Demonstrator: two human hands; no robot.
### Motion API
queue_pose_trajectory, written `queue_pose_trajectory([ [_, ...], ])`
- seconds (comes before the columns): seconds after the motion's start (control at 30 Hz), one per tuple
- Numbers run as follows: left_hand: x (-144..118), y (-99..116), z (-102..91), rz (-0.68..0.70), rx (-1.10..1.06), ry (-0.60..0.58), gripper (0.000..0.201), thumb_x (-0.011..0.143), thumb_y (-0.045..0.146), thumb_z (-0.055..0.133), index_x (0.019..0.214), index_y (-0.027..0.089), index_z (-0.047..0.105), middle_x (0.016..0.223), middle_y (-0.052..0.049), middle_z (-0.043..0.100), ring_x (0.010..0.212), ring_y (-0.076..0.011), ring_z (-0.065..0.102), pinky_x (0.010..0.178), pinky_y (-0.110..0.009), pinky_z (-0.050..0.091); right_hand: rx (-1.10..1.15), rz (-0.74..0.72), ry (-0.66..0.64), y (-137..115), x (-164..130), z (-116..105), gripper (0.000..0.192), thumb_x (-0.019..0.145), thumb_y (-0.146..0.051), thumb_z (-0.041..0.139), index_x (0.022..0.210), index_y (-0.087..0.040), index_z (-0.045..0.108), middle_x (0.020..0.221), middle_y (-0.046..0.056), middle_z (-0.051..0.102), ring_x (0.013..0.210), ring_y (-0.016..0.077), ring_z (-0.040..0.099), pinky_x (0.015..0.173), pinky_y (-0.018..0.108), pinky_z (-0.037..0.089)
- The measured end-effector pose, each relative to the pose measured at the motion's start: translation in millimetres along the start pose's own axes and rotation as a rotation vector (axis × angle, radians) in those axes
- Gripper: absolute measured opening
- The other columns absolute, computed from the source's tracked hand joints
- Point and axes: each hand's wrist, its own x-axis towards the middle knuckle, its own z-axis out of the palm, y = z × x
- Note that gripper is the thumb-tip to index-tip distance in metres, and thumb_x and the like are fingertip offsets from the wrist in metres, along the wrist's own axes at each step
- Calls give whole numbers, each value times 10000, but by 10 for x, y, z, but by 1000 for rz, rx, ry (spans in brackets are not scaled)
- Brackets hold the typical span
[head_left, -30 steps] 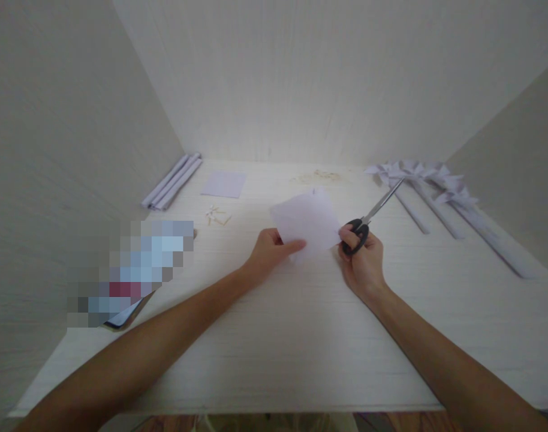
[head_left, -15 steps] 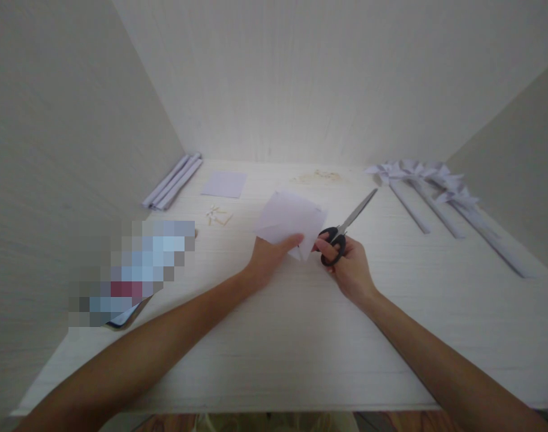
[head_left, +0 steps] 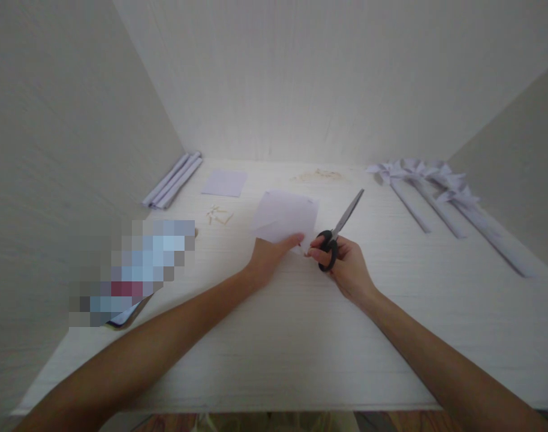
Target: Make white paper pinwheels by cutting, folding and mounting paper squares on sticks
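My left hand grips a pale square sheet of paper by its near edge, thumb on top and the other fingers hidden beneath. Small cuts or marks show near the paper's corners. In my right hand is a pair of scissors with black handles, its blades together and pointing away to the upper right. The fingertips of that hand are at the paper's near right corner, close to my left thumb; whether they pinch it is too small to tell.
At the back left lie several rolled paper tubes and another paper square. Short sticks lie nearby, and small pale bits at the back. Several paper pinwheels on tubes rest right. A partly pixelated phone is left.
The paper has turned slightly and shifted left. My right hand has moved a little left with the scissors, its fingertips now at the paper's corner.
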Motion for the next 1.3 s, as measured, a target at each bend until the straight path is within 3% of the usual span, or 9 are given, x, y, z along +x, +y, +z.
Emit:
queue_pose_trajectory([
  [0.1, 17, -19, 3, -12, -62, 22, 225, 560, 322, 667, 708, 159, 622, 902, -52, 646, 825, -166, 581, 794, -325, 433, -27, -7, -38, -16, -5, 15, 239, 511, -257, 728, 672, -158, 583, 604, -6, 611, 526, 96, 552, 453, 197, 417],
  [0.2, 13, -10, 6, -30, -63, 12, 196, 559, 321, 666, 636, 151, 605, 903, -50, 644, 812, -160, 581, 777, -312, 437, -50, -11, -44, -25, -8, 26, 255, 478, -236, 741, 656, -161, 576, 618, 1, 616, 581, 121, 585, 496, 217, 452],
  [0.73, -25, 15, -11, -9, 57, -13, 230, 569, 343, 667, 720, 174, 626, 874, -45, 648, 843, -181, 579, 822, -337, 423, -44, -41, 6, -15, -8, 44, 233, 482, -150, 729, 623, -157, 543, 564, -51, 535, 478, 49, 455, 430, 162, 365],
  [1.17, -43, 6, 15, -7, 44, -46, 230, 567, 304, 669, 745, 167, 622, 805, -48, 661, 890, -192, 578, 861, -361, 404, -136, -13, -20, -56, -16, 42, 236, 518, -238, 715, 560, -149, 501, 459, -73, 438, 402, 37, 351, 376, 179, 275],
  [1.3, -50, 20, 21, 6, 7, -63, 191, 576, 264, 663, 739, 174, 619, 756, -34, 662, 886, -189, 581, 842, -345, 419, -204, -13, -21, -91, -29, 45, 226, 542, -275, 700, 548, -138, 520, 481, -43, 490, 422, 49, 377, 401, 192, 294],
])
